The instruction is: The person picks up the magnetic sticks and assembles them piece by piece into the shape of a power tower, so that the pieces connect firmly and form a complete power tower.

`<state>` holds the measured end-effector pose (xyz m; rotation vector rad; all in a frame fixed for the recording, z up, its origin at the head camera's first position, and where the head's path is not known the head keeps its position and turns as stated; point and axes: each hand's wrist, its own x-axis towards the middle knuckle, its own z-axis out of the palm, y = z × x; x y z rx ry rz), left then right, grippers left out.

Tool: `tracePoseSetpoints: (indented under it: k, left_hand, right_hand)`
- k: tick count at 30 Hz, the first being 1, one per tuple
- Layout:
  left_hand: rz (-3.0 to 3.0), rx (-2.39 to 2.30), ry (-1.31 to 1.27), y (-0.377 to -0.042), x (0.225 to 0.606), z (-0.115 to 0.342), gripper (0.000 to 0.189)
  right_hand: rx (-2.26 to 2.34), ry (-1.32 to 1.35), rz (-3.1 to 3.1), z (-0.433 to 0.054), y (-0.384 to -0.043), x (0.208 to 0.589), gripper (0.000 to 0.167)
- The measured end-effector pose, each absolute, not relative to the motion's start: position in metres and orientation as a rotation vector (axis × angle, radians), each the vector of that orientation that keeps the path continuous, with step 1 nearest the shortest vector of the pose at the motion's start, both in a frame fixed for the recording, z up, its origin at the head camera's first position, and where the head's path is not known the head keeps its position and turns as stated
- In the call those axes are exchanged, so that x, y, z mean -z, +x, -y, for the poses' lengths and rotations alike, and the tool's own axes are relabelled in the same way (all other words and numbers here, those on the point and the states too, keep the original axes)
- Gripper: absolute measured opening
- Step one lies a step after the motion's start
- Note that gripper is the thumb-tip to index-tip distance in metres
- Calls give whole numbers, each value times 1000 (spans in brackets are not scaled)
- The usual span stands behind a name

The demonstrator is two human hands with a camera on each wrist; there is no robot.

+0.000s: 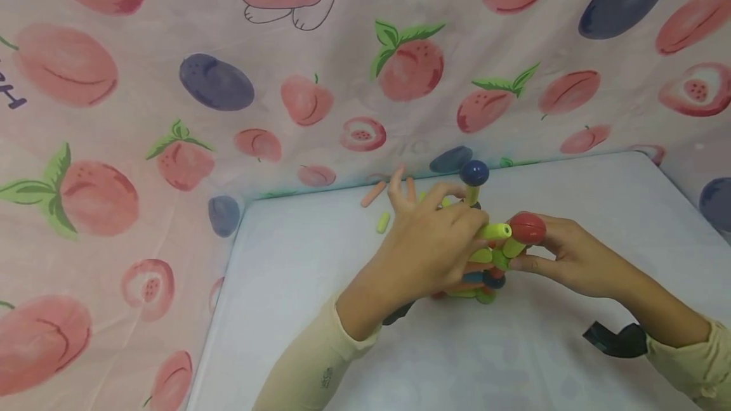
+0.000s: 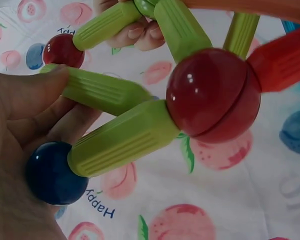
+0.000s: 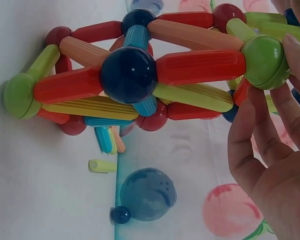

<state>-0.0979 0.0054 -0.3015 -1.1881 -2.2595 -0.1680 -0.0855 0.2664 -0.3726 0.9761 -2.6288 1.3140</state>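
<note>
A tall structure of coloured rods and balls stands on the table, partly hidden behind the hands in the head view. My left hand (image 1: pixel 428 246) pinches a yellow-green rod (image 2: pixel 107 91) between thumb and fingers, near the structure's top. Beside that hand, another yellow-green rod (image 2: pixel 125 137) joins a blue ball (image 2: pixel 56 172) to a large red ball (image 2: pixel 213 95). My right hand (image 1: pixel 579 262) grips a green ball (image 3: pixel 265 61) at an upper joint, its fingertips against the ball. Above the right fingers, a red ball (image 1: pixel 527 228) tops a short yellow-green rod.
Loose orange rods (image 1: pixel 374 193) and a short yellow-green rod (image 1: pixel 383 222) lie on the white table (image 1: pixel 297 271) left of the structure. A loose blue ball (image 3: pixel 121 215) shows in the right wrist view. A fruit-patterned cloth (image 1: pixel 320 37) hangs behind the table.
</note>
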Motion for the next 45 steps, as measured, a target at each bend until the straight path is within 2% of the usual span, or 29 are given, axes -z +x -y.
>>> tracePoseSetpoints:
  k: [4,8,15,22,26,29,32,34,37,45]
  left_hand:
    - [2250,155,-1169,-99,305,-5,12]
    - [2268,177,-1190,-100,306,-6,27]
    - [2267,131,-1240,-103,305,-3,31]
    - [2209,131,-1267,-104,305,-2,28]
    - [2168,162,-1221,-106,307,-1,31]
    - [2211,371,-1163,-107,313,6,52]
    - [2383,812,-1141,-107,330,22,78]
    - [2509,1142,-1154,-110,350,31,86]
    - [2679,1430,-1160,-106,376,35,84]
    - [2546,1376,-1331,-65,402,13,73]
  right_hand:
    - [-1290,969,2632,-266,-86,373,58]
    - [-1287,963,2631,-266,-86,372,60]
    - [-1385,963,2475,-262,-79,358,84]
    - [-1217,941,2446,-253,-78,346,73]
    - [-1150,916,2481,-252,-77,341,76]
    - [-1119,841,2619,-253,-76,343,81]
    - [-1102,718,2831,-250,-76,352,85]
    - [-1104,660,2926,-247,-74,363,82]
    - [-1148,607,2949,-246,-73,377,72]
    - [-1200,668,2891,-275,-85,399,44]
